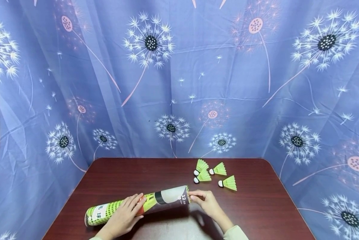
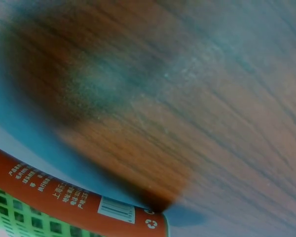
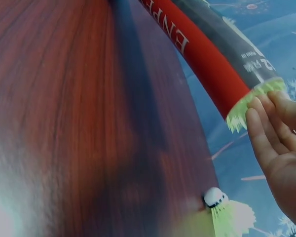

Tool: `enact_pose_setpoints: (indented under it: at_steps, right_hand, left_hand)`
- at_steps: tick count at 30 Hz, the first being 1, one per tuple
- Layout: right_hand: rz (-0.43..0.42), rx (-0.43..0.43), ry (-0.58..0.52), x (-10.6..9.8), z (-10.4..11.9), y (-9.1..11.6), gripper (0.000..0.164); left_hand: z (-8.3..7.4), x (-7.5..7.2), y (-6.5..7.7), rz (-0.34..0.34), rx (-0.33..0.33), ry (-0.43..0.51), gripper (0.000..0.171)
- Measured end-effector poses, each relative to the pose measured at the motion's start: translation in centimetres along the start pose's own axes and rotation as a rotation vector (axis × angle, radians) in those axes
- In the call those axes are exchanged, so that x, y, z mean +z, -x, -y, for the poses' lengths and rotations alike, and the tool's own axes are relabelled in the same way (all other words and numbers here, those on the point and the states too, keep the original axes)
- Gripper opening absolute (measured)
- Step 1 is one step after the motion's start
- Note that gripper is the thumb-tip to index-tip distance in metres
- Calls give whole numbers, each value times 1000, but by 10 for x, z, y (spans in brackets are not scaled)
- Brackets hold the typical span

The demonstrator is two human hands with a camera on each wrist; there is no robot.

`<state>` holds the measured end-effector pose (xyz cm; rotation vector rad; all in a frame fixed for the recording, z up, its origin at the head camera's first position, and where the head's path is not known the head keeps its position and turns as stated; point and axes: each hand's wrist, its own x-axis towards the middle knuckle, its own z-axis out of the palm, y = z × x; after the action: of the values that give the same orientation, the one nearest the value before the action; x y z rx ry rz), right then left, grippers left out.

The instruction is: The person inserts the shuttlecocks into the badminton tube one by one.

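Near the front edge of the table (image 1: 263,213), the tube (image 1: 155,201) runs left to right, left hand (image 1: 127,211) gripping its middle, right hand (image 1: 206,202) pinching feathers (image 3: 238,116) at its mouth.

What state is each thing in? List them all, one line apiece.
Tube: on its side, right-hand end uncapped.
Feathers at its mouth: sticking out slightly.
Four loose shuttlecocks: lying on the table, outside the tube.
Left hand: curved over the tube, holding it.
Right hand: appears to pinch the feathers.
Curtain: hanging, creased.
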<state>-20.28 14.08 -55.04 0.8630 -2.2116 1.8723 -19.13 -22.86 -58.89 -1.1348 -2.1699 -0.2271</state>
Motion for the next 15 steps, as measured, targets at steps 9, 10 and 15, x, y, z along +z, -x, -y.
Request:
enact_pose_setpoints:
  at_steps: [9, 10, 15]
  right_hand:
    - [-80, -10, 24, -28, -5, 4, 21]
    - [-102, -3, 33, -32, -6, 4, 20]
    - [-244, 112, 99, -53, -8, 5, 20]
  left_hand:
    - [2, -4, 0, 17, -9, -16, 57]
    - [2, -4, 0, 18, -10, -15, 57]
    - [2, -3, 1, 3, -5, -4, 56]
